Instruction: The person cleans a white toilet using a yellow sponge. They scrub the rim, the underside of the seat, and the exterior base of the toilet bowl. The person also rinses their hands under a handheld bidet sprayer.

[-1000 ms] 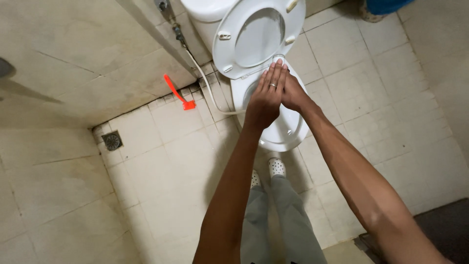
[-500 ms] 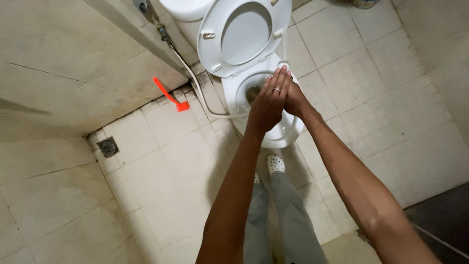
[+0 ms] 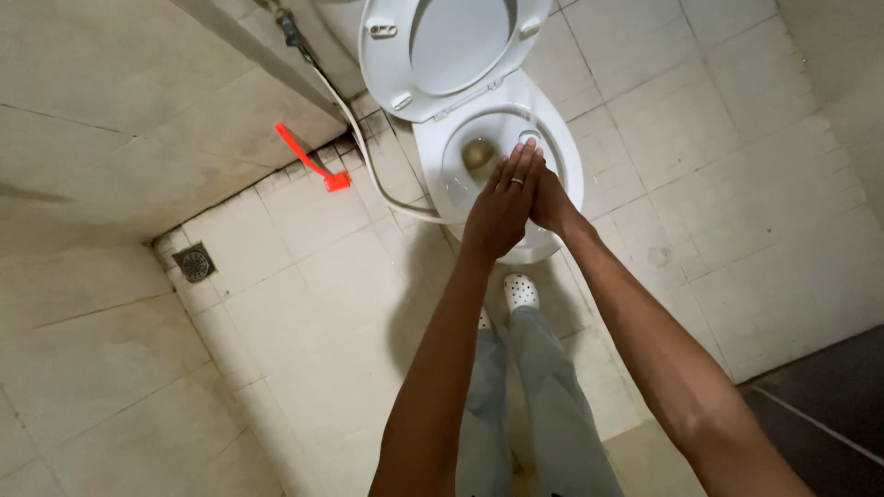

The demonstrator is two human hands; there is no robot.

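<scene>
The left hand [image 3: 502, 207] and the right hand [image 3: 551, 201] are pressed flat together, holding nothing, just above the white round toilet bowl [image 3: 497, 166] at the far side of the floor. Its white plastic lid [image 3: 456, 46] is up. The bowl looks stained brown inside, so cleaning seems not done. A red plastic brush [image 3: 310, 158] lies far left by the wall, untouched.

— Dim overall, lit softly from above; no glare beyond a faint sheen on the toilet seat [image 3: 442, 55].
— Soft shadow under the arms, falling across the floor tiles [image 3: 304, 304]. Sharp at centre?
— Fairly sharp on the hands; wide-angle bending near the edges, darker at the lower right corner.
</scene>
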